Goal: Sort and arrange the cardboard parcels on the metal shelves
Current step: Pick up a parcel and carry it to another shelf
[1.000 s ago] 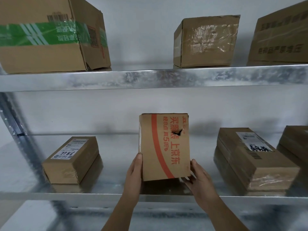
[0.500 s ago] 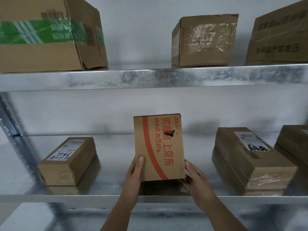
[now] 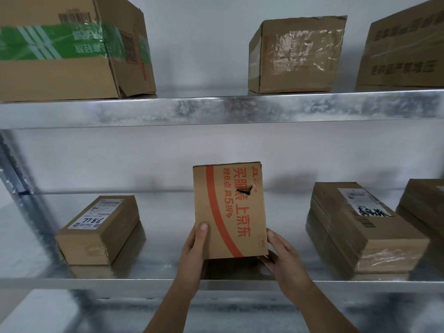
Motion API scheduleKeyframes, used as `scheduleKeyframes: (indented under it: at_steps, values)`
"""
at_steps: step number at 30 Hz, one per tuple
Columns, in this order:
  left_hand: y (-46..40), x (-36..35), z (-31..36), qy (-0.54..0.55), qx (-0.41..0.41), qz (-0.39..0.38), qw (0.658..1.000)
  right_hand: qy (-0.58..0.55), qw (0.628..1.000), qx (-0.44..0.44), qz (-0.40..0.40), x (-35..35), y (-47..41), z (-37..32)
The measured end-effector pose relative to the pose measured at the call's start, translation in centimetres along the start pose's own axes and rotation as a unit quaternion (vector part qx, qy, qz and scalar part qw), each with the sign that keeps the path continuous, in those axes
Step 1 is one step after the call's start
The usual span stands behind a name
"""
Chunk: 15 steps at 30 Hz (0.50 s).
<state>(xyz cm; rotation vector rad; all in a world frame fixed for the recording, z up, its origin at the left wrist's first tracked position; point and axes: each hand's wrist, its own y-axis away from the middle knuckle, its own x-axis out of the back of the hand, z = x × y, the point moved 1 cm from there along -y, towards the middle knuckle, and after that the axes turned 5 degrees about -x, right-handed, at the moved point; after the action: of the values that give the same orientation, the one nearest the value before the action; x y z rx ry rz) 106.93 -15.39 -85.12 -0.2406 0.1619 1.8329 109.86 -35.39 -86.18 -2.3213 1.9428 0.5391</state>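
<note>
Compared with the frame one second earlier, the upright brown cardboard parcel with an orange stripe and orange printing (image 3: 229,210) stands slightly further left on the lower galvanised metal shelf (image 3: 168,236), with its left side face no longer showing; both hands keep the same grip. The left hand (image 3: 193,248) clasps the parcel's lower left edge, thumb laid on the front face and fingers hidden behind. The right hand (image 3: 283,254) cups the lower right corner, thumb against the side and fingers curled beneath. The parcel's base sits at or just above the shelf surface; contact cannot be told. A small torn hole marks its front face.

On the same shelf lie three other parcels: a small flat brown box with a white shipping label (image 3: 99,230) to the left, a longer flat taped brown box with a label (image 3: 362,229) to the right, and a further brown box cut off at the right edge (image 3: 425,203). All stand well apart from the held parcel.

The upper metal shelf (image 3: 216,109) carries three boxes: a large carton banded with green tape (image 3: 69,48), a mid-sized carton with clear tape (image 3: 298,54), and a printed carton at the right edge (image 3: 403,49).
</note>
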Motion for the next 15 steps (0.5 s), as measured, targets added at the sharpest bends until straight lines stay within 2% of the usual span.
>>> scheduleKeyframes:
  at_steps: [15]
  values:
    - [0.36, 0.19, -0.18, -0.014, -0.022, -0.006, 1.000, -0.016, 1.000, 0.004, 0.006, -0.26, -0.08, 0.01]
